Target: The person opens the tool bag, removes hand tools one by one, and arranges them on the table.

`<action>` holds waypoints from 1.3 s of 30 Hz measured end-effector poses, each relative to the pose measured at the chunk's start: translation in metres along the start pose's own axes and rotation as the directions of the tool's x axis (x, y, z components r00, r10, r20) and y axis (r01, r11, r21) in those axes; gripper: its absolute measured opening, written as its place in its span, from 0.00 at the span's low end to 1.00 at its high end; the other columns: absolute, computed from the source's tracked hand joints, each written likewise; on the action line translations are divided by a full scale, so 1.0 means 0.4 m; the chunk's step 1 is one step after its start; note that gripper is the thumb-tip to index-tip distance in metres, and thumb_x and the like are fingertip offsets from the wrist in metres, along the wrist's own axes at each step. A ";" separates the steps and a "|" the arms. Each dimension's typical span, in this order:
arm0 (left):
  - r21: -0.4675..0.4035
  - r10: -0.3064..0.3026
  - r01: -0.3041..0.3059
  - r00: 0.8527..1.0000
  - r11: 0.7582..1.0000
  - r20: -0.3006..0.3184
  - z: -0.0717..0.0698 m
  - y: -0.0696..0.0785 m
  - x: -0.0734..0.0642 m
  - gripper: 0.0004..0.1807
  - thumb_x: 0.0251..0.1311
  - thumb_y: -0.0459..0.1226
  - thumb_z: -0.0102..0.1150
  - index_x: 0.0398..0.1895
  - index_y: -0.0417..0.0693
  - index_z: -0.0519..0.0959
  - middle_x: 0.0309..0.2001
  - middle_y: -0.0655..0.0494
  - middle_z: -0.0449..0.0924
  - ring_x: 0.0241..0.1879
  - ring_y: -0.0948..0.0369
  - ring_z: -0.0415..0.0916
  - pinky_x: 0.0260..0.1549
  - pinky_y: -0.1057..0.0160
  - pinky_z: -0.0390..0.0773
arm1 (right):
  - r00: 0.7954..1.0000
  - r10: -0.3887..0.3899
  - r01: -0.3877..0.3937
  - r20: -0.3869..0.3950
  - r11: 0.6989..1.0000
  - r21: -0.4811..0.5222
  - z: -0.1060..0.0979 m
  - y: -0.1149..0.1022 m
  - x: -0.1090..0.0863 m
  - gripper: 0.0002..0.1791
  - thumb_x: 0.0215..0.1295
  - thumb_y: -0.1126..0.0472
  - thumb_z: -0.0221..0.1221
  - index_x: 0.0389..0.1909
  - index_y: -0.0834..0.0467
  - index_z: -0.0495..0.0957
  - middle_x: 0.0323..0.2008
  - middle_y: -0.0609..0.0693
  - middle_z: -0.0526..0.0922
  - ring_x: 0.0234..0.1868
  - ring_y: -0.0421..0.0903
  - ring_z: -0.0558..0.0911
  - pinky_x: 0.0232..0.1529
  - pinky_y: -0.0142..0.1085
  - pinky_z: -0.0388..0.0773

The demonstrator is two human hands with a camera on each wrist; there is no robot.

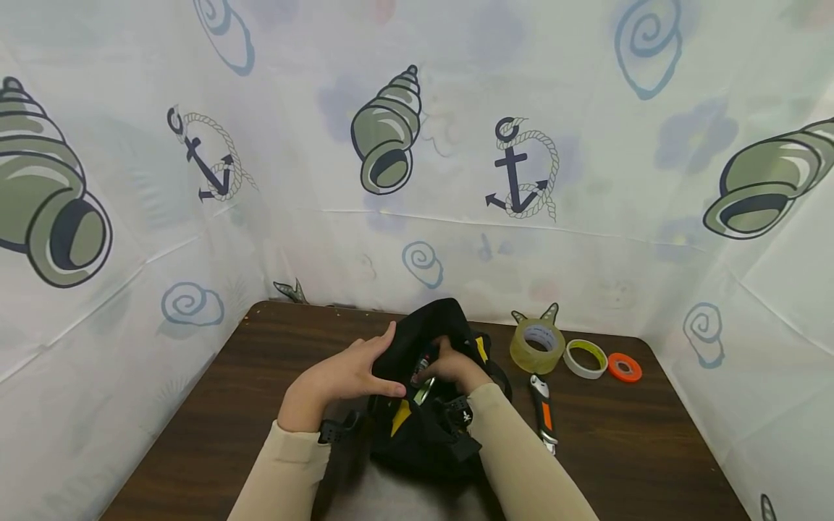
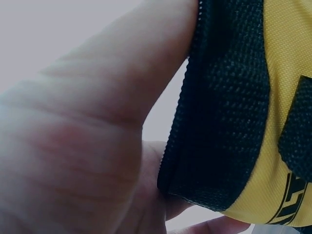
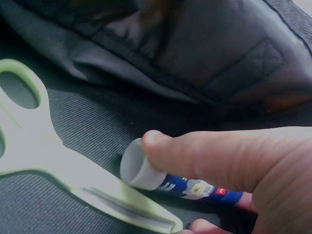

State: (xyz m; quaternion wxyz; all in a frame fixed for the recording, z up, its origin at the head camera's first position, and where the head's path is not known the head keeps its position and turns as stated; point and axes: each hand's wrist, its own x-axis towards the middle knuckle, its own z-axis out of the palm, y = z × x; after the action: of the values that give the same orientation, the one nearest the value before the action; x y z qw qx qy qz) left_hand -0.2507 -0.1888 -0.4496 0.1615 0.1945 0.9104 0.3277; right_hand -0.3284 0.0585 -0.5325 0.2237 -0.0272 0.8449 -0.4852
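Observation:
A black tool bag (image 1: 423,449) with yellow patches stands open at the front middle of the table. My left hand (image 1: 345,373) grips its left rim, thumb on one side of the zipped edge (image 2: 219,97) and fingers on the other. Inside the bag, my right hand (image 1: 459,365) pinches a blue glue stick (image 3: 197,189) with a white cap, the thumb lying along it. Beside the glue stick on the bag's dark floor lies a pair of pale green scissors (image 3: 39,141). The right hand's other fingers are mostly hidden.
Right of the bag lies a tool with an orange-and-black handle (image 1: 544,412). Behind it are a wide clear tape roll (image 1: 523,354), a white-and-yellow roll (image 1: 583,373) and an orange roll (image 1: 625,367). A shell-patterned curtain (image 1: 456,239) surrounds the brown table (image 1: 651,449).

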 end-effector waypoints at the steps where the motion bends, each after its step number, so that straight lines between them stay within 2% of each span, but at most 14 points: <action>1: -0.002 0.000 0.000 1.000 1.000 -0.001 0.000 0.000 0.000 0.69 0.61 0.66 0.73 0.92 0.60 0.37 0.89 0.47 0.50 0.88 0.36 0.43 0.78 0.24 0.57 | 1.000 0.002 -0.002 0.003 1.000 0.004 -0.003 0.000 -0.002 0.57 0.57 0.57 0.81 0.80 0.59 0.55 0.76 0.70 0.65 0.72 0.68 0.71 0.79 0.67 0.64; 6: -0.009 -0.007 0.007 1.000 1.000 -0.003 0.002 0.001 -0.001 0.69 0.61 0.66 0.74 0.92 0.60 0.38 0.89 0.47 0.51 0.88 0.36 0.44 0.78 0.24 0.57 | 1.000 0.007 -0.008 0.022 0.998 0.060 -0.016 0.007 -0.002 0.57 0.54 0.63 0.83 0.78 0.60 0.56 0.71 0.70 0.68 0.67 0.67 0.72 0.76 0.67 0.68; 10: -0.012 -0.016 0.016 1.000 1.000 -0.001 0.002 0.004 -0.003 0.69 0.61 0.66 0.74 0.92 0.62 0.37 0.89 0.47 0.50 0.88 0.37 0.42 0.78 0.24 0.56 | 0.999 0.018 -0.022 0.034 0.993 0.115 -0.025 0.010 -0.003 0.52 0.57 0.66 0.79 0.77 0.61 0.58 0.61 0.67 0.75 0.58 0.61 0.77 0.70 0.59 0.74; 13: -0.017 -0.021 0.021 1.000 1.000 0.002 0.002 0.005 -0.004 0.68 0.61 0.66 0.73 0.92 0.63 0.37 0.90 0.47 0.50 0.89 0.37 0.41 0.78 0.24 0.56 | 0.999 0.019 -0.022 0.029 0.992 0.122 -0.024 0.015 -0.004 0.47 0.62 0.63 0.75 0.76 0.62 0.59 0.57 0.65 0.77 0.52 0.57 0.79 0.62 0.53 0.77; 16: -0.020 -0.026 0.026 1.000 0.999 0.003 0.004 0.006 -0.005 0.68 0.61 0.67 0.73 0.92 0.65 0.37 0.90 0.48 0.50 0.89 0.38 0.41 0.79 0.24 0.55 | 1.000 0.019 -0.022 0.016 0.989 0.145 -0.019 0.018 -0.006 0.44 0.64 0.61 0.73 0.75 0.62 0.59 0.57 0.65 0.76 0.49 0.56 0.79 0.58 0.50 0.77; 27: -0.016 -0.028 0.028 1.000 0.999 -0.003 0.002 0.009 -0.002 0.68 0.61 0.67 0.74 0.92 0.63 0.38 0.89 0.48 0.50 0.89 0.39 0.43 0.78 0.24 0.56 | 1.000 0.022 -0.019 -0.016 0.980 0.196 -0.012 0.015 -0.006 0.42 0.65 0.62 0.74 0.75 0.60 0.62 0.60 0.65 0.75 0.53 0.58 0.79 0.64 0.55 0.75; 31: -0.008 -0.027 0.027 1.000 1.000 -0.001 0.000 0.006 -0.003 0.69 0.61 0.67 0.74 0.92 0.62 0.38 0.89 0.48 0.50 0.89 0.39 0.42 0.79 0.25 0.56 | 1.000 0.016 -0.015 -0.003 0.982 0.188 -0.003 0.014 -0.003 0.45 0.67 0.61 0.72 0.80 0.59 0.60 0.66 0.67 0.74 0.58 0.61 0.77 0.69 0.59 0.72; 34: 0.001 -0.025 0.025 1.000 1.000 -0.001 0.001 0.004 -0.003 0.69 0.60 0.67 0.73 0.92 0.63 0.38 0.89 0.48 0.50 0.89 0.39 0.42 0.79 0.26 0.56 | 1.000 0.005 -0.007 0.012 0.984 0.179 0.004 0.016 -0.001 0.44 0.68 0.59 0.72 0.81 0.57 0.61 0.71 0.66 0.72 0.65 0.65 0.75 0.75 0.66 0.67; 39: 0.006 -0.015 0.015 1.000 1.000 -0.002 0.001 0.006 -0.003 0.68 0.61 0.68 0.73 0.92 0.64 0.37 0.89 0.48 0.51 0.89 0.38 0.43 0.79 0.26 0.57 | 1.000 -0.013 0.011 0.009 0.984 0.175 0.008 0.022 0.001 0.38 0.67 0.56 0.76 0.75 0.52 0.69 0.67 0.62 0.76 0.67 0.66 0.74 0.75 0.71 0.65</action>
State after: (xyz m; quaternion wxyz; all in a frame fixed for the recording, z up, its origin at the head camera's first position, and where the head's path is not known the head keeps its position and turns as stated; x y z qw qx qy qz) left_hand -0.2490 -0.1873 -0.4482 0.1625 0.1877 0.9129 0.3239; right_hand -0.3260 0.0604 -0.5411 0.2264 -0.0149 0.7976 -0.5589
